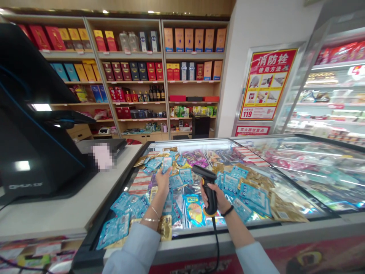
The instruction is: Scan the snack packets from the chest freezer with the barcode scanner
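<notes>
Wrapped round the handle of a black barcode scanner [210, 194] is my right hand [215, 194], with the scanner's head tilted up to the left and its cable hanging down. My left hand [163, 178] pinches a small blue packet [167, 163] at its lower end, over the glass-topped freezer [188, 146]. Blue packets [255, 196] and gold packets [285, 205] lie spread on the glass to the right of the scanner. More blue packets [115, 228] lie at the front left. A blue and yellow package [194, 210] sits between my hands.
A counter [114, 182] with a black terminal [37, 152] stands at the left. Behind are shelves [165, 57] of boxes and bottles. On the wall hangs a red sign [265, 83]. At the right is a lit display fridge [336, 95].
</notes>
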The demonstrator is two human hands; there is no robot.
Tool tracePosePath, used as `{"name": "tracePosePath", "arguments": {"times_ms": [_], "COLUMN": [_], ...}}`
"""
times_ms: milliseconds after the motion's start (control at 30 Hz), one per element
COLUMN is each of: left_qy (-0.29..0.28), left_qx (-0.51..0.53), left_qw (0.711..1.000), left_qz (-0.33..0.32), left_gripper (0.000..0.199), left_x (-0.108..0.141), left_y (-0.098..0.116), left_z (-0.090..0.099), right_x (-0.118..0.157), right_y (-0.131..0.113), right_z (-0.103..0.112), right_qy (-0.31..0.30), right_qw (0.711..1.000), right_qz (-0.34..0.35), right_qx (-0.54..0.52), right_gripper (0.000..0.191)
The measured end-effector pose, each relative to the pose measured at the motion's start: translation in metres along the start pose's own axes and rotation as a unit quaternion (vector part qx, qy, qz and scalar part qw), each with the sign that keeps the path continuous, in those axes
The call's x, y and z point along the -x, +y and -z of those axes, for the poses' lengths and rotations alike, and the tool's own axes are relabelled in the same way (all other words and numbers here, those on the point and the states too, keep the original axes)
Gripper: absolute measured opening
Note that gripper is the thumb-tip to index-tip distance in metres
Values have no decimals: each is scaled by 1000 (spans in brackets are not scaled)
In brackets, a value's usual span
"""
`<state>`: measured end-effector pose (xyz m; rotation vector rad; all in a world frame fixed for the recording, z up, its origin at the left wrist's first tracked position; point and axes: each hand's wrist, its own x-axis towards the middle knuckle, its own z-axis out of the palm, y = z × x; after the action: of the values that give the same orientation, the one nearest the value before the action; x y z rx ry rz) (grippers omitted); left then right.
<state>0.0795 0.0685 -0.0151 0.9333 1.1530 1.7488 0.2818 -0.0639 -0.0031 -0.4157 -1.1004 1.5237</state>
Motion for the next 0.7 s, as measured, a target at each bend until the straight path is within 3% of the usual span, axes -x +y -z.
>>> {"name": "tracePosePath", "arguments": {"times_ms": [467,600,700], "left_qy": [-6,-31,-102], "left_qx": [40,-56,-129], "left_qw": [998,998,986], "left_qz": [55,-13,-22], "left_gripper": [32,37,43], "left_x": [6,5,5], "left_y": [11,22,32], "left_z": [-3,0,3], "right_x": [-1,-5,-8], "right_y": [4,5,5], "right_z": [6,11,13], "right_qy": [-10,-8,-12], "right_qw": [1000,1000,1000], "right_qz": [-13,0,-5], "right_qx": [-14,-13,-22], "right_gripper": [30,29,31]}}
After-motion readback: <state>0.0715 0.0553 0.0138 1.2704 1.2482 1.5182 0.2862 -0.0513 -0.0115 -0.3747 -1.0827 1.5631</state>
